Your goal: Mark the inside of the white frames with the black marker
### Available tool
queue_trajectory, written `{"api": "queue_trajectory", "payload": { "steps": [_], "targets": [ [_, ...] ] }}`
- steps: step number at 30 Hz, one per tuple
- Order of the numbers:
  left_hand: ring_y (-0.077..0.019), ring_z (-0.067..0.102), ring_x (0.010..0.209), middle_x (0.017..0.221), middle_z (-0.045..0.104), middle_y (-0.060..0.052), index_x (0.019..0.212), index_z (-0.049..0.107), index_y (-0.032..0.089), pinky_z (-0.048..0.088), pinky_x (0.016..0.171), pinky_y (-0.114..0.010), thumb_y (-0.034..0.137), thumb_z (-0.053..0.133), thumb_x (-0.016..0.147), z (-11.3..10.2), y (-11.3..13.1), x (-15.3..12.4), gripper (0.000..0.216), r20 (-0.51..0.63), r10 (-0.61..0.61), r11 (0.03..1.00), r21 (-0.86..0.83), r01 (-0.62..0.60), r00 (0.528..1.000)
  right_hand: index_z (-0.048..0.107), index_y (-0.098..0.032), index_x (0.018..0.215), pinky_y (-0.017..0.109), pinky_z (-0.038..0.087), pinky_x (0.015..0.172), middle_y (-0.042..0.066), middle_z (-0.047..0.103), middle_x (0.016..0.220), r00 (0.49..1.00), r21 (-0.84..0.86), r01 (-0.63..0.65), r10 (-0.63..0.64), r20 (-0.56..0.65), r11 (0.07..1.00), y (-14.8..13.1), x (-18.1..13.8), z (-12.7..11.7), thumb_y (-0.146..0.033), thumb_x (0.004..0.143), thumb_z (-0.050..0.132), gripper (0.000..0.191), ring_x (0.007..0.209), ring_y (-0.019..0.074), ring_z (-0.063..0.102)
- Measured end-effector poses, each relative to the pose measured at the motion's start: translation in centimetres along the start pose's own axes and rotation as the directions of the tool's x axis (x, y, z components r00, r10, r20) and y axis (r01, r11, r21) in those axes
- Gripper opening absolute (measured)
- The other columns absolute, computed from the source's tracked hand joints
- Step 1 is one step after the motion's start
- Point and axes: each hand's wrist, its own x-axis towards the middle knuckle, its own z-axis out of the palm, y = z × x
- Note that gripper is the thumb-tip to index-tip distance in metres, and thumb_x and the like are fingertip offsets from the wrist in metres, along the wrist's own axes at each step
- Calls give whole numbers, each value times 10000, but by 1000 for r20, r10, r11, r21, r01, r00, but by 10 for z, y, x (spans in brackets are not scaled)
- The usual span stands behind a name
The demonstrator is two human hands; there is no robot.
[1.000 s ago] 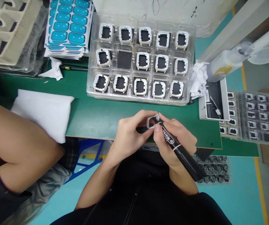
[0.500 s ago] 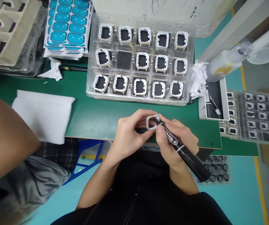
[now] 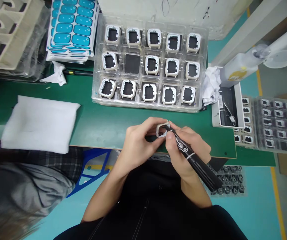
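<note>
My left hand pinches a small beige square frame over the near edge of the green mat. My right hand grips a thick black marker, its tip touching the frame. Behind them lies a clear plastic tray holding several more beige frames in pockets; one pocket in the middle row shows only a black square.
A white foam pad lies at left on the mat. Blue sticker sheets are stacked at the back left. Trays of small parts and a white tool holder sit at right. Another person's clothing fills the lower left.
The other person's bare arm at the left has drawn away out of view, uncovering the foam pad. My hands stay put; the marker has shifted slightly against the frame.
</note>
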Motion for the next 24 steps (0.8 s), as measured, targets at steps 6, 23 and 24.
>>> {"api": "queue_trajectory", "payload": {
  "steps": [6, 23, 24],
  "targets": [
    [-198, 906, 955, 1087, 912, -15, 1281, 837, 259, 771, 908, -283, 187, 889, 986, 0, 0, -1, 308, 2, -19, 999, -42, 20, 1000, 741, -260, 1106, 373, 807, 746, -9, 815, 865, 1000, -12, 17, -17, 4, 1000, 1, 1, 0, -90, 1000, 838, 222, 829, 239, 888],
    [-186, 893, 902, 1045, 911, 2, 1255, 850, 273, 755, 859, -268, 154, 884, 952, 0, -1, 0, 327, -1, 5, 1000, 7, -5, 1000, 749, -267, 1116, 390, 820, 781, -30, 838, 865, 999, -5, 40, -40, 26, 999, 0, 2, -1, -83, 990, 850, 245, 795, 234, 887],
    [-188, 894, 906, 1051, 912, 0, 1252, 849, 269, 757, 863, -269, 160, 888, 950, 0, -1, 0, 324, -1, 2, 1000, 4, -2, 1000, 749, -268, 1119, 388, 820, 777, -28, 842, 874, 999, -9, 30, -30, 25, 1000, 0, 2, -1, -89, 992, 851, 242, 806, 235, 890]
  ]
}}
